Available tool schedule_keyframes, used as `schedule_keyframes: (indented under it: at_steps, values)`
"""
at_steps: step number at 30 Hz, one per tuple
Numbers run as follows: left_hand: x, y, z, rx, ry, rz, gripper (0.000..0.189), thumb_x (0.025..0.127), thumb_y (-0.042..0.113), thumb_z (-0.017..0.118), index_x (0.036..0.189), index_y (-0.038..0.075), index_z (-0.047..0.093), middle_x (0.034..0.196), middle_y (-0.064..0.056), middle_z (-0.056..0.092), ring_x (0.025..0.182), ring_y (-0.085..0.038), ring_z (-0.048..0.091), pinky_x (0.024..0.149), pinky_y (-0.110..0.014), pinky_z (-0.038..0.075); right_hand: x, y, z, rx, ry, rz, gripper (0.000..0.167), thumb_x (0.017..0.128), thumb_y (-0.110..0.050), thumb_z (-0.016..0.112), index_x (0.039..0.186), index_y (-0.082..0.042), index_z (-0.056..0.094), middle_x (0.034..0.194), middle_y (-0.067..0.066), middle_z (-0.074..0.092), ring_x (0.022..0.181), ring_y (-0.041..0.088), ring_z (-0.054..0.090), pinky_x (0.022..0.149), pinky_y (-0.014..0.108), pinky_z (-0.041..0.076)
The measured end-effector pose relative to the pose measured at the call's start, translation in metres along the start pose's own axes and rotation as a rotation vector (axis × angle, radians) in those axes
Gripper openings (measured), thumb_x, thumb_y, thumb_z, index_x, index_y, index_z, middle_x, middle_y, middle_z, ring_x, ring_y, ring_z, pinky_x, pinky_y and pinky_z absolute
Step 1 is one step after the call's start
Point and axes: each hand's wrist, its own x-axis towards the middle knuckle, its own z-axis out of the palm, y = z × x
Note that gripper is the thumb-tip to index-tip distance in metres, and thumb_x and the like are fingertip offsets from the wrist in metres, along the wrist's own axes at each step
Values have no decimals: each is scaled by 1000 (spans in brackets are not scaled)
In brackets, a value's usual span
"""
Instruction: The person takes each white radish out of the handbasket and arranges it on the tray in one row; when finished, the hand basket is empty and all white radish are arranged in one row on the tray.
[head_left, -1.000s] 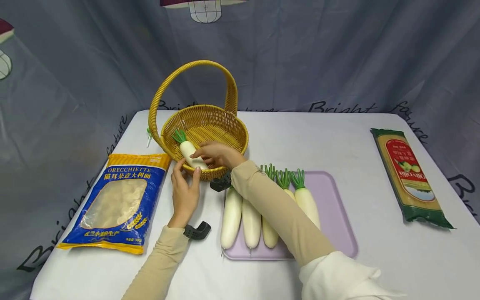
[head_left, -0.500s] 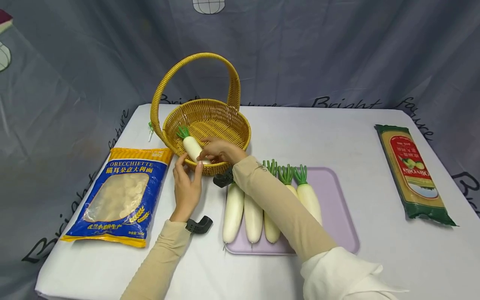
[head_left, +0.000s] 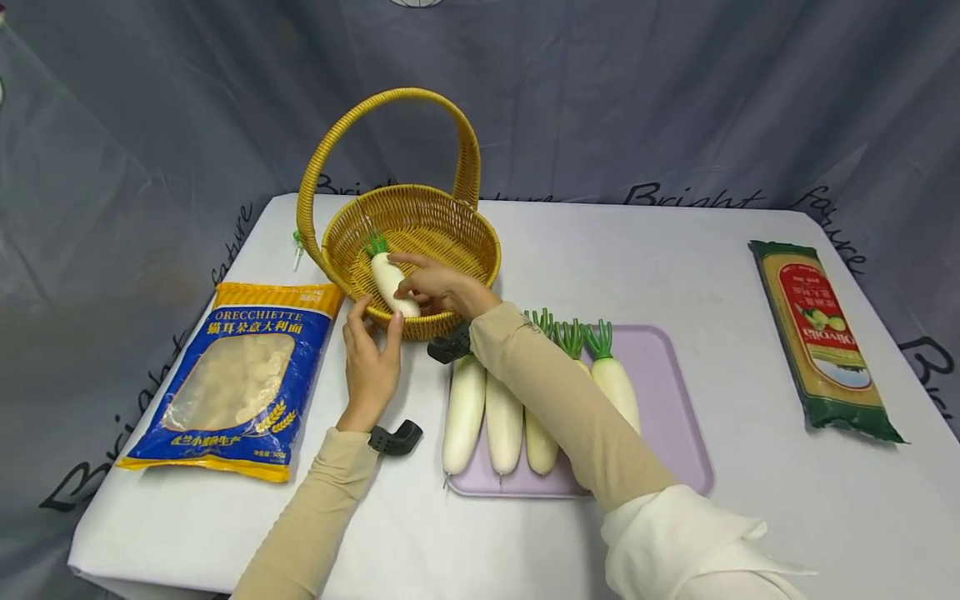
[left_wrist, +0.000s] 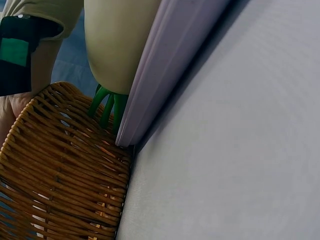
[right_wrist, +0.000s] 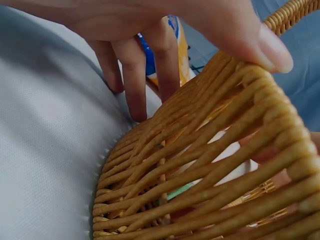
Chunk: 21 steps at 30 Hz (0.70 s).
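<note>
A white radish (head_left: 390,279) with green tops lies in the round wicker basket (head_left: 491,242), its lower end at the near rim. My right hand (head_left: 442,286) reaches over that rim and holds the radish with curled fingers; the thumb is hidden. At the near-left outer wall, my left hand (head_left: 371,367) grips the basket. In the right wrist view, my left hand (right_wrist: 145,55) has its thumb on the basket rim (right_wrist: 260,75) and fingers down outside. The left wrist view shows the basket wall (left_wrist: 60,165) and part of my right hand (left_wrist: 15,107).
A lilac tray (head_left: 675,417) bearing several white radishes (head_left: 504,425) lies right of the basket, under my right forearm. A blue orecchiette bag (head_left: 240,383) lies left. A green-ended pasta pack (head_left: 825,342) lies far right. A small green-and-white item (head_left: 297,250) sits behind the bag.
My right hand has shifted slightly in the basket, its fingers now farther up the radish. The radish has turned a little more lengthwise. My left hand stays at the rim; the head view tilts down slightly.
</note>
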Motion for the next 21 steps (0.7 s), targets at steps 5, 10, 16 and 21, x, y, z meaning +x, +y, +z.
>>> schedule_keyframes:
  at_steps: [5,10,16,21]
  values:
    - [1,2,-1,-7,-3,-2,56,89,51,45,135,23,28,129,-17,38,116,-31,47,93,-46,41,2,-2,-2,80,12,-27,57,87,-5,54,129,-41,44,130,11,40,63,14,53,55,29,45]
    - [0,2,-1,-7,3,2,55,90,50,45,134,22,29,129,-17,38,114,-31,48,92,-45,41,3,-2,-4,120,27,-51,56,87,-5,54,129,-40,45,126,14,44,54,12,47,49,29,37]
    - [0,2,-1,-18,1,6,56,89,49,46,134,21,29,129,-17,38,114,-31,47,93,-45,40,3,-3,-6,167,30,-79,55,87,-6,53,130,-39,44,117,14,49,57,13,44,51,27,36]
    - [0,2,-1,-18,0,7,55,90,49,46,135,21,29,127,-17,38,114,-31,47,92,-45,41,3,-3,-6,188,35,-108,55,86,-8,52,131,-37,43,107,11,51,68,16,49,55,27,36]
